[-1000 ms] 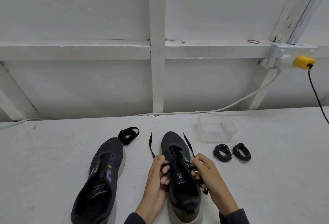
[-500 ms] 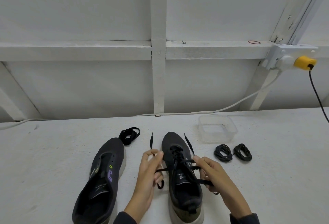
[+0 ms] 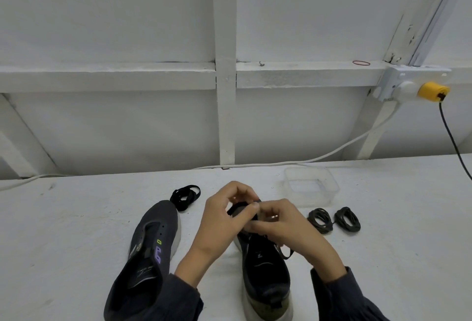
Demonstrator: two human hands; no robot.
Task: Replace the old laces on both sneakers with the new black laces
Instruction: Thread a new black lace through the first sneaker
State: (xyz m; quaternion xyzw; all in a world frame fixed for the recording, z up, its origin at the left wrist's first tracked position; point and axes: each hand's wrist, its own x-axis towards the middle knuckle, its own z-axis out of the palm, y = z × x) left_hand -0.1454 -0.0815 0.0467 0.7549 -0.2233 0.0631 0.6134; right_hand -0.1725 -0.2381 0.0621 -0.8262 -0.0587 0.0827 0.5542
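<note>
The left hand [image 3: 224, 221] and the right hand [image 3: 283, 226] are together, touching each other just above the toe of the dark grey fabric sneaker with the thick pale sole [image 3: 265, 272], which stands on the white painted table [image 3: 76, 223] with its toe pointing away from the person. The left hand's thumb and curled fingers pinch a thin black strip that looks like an end of the black lace [image 3: 287, 254]. The right hand's fingers are curled tight against them, but blur hides whether they grip the lace too. A loop of that lace hangs off the sneaker's side just under the right wrist, and the lace is threaded through the eyelets below the hands. Both forearms wear dark grey sleeves [image 3: 344, 295]. Just left of the left forearm lies the matching dark grey sneaker with purple and yellow-green side marks [image 3: 150, 257], its eyelets bare. Near its toe sits a loosely coiled flat black lace [image 3: 185, 197]. To the right of the hands lie two small coiled bundles of dark lace [image 3: 319, 220] [image 3: 347, 219], side by side. Behind them stands a clear square plastic tub [image 3: 310, 188]. A white cable [image 3: 332, 153] runs along the table's far edge up to a grey wall socket box [image 3: 393, 83] with a yellow plug [image 3: 431, 91] and its black cord [image 3: 452, 139]. A red rubber band [image 3: 361, 63] lies on the white ledge.
</note>
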